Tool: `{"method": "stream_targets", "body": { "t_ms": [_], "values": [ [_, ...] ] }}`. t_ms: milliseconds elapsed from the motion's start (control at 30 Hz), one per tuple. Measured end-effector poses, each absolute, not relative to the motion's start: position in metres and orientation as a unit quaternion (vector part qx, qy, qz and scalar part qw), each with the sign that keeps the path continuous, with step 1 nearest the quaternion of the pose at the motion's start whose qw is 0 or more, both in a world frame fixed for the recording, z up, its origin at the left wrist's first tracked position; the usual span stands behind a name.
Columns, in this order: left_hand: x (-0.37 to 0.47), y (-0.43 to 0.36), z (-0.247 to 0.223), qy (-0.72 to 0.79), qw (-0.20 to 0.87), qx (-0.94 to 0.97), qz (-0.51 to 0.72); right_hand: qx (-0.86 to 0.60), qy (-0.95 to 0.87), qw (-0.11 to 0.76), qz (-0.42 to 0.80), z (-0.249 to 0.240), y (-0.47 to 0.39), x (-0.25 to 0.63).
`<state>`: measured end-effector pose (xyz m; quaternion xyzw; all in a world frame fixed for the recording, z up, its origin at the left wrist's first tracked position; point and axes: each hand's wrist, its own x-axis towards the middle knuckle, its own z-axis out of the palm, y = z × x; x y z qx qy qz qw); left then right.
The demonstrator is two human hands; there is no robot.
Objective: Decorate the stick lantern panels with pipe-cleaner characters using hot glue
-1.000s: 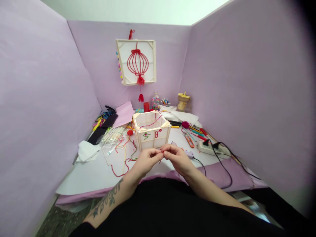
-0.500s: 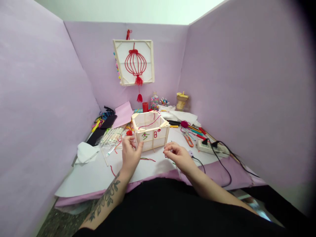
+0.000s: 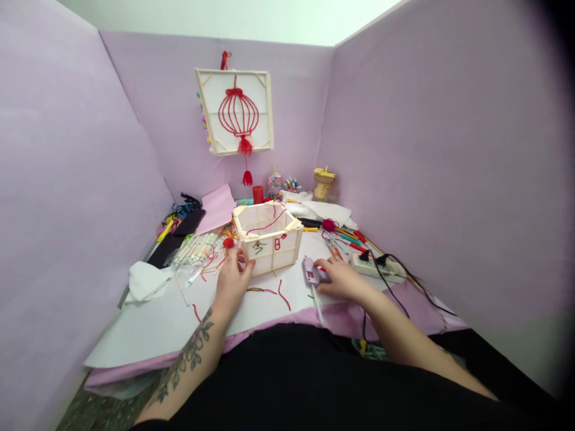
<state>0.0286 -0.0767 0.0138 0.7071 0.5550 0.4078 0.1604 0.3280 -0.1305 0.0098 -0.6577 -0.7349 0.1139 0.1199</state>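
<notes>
A stick-framed paper lantern (image 3: 286,261) stands in front of me, its top open, with green and red yarn characters on the near side. My left hand (image 3: 232,280) is at its lower left corner, thumb on the near side and fingers round the left edge. To the right of the lantern, my right hand (image 3: 342,279) is closed round the handle of a purple glue gun (image 3: 309,271). A white glue stick (image 3: 317,305) sticks out of the gun's rear. Red yarn (image 3: 284,294) and a red-and-green piece lie on white paper before the lantern.
A second lantern (image 3: 238,114) with a red tassel hangs at the back wall. A power strip (image 3: 377,266) with black cords lies right, near orange-handled tools (image 3: 336,250). Wooden sticks (image 3: 197,251) in plastic and crumpled white paper (image 3: 147,280) lie left.
My right hand has let go of the small red yarn piece, now on the paper, and taken hold of the glue gun. My left hand stays by the lantern's corner. The view has shifted slightly.
</notes>
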Motion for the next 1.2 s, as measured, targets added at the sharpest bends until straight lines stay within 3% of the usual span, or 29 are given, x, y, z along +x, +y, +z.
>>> {"method": "stream_targets", "body": {
  "t_ms": [67,300,567,700,867,1033,1200],
  "values": [
    [0.029,-0.079,0.014,0.557,0.136,0.713,0.403,-0.679,-0.718,0.107,0.106,0.005,-0.129,0.328],
    [0.03,-0.078,0.015,0.545,0.07,0.745,0.378,-0.654,-0.709,0.195,0.179,0.001,-0.12,0.335],
    [0.029,-0.066,0.054,0.538,0.068,0.741,0.396,-0.467,-0.543,0.51,0.477,0.038,-0.132,0.339],
    [0.028,-0.07,0.06,0.529,0.063,0.731,0.427,-0.45,-0.49,0.616,0.422,0.024,-0.121,0.314],
    [0.037,-0.081,0.042,0.501,0.006,0.737,0.453,-0.512,-0.472,0.654,0.294,-0.004,-0.099,0.274],
    [0.044,-0.086,0.026,0.469,-0.003,0.757,0.455,-0.431,-0.496,0.673,0.341,-0.008,-0.091,0.256],
    [0.039,-0.09,0.037,0.474,0.068,0.74,0.471,-0.394,-0.467,0.707,0.355,0.01,-0.103,0.255]
  ]
}}
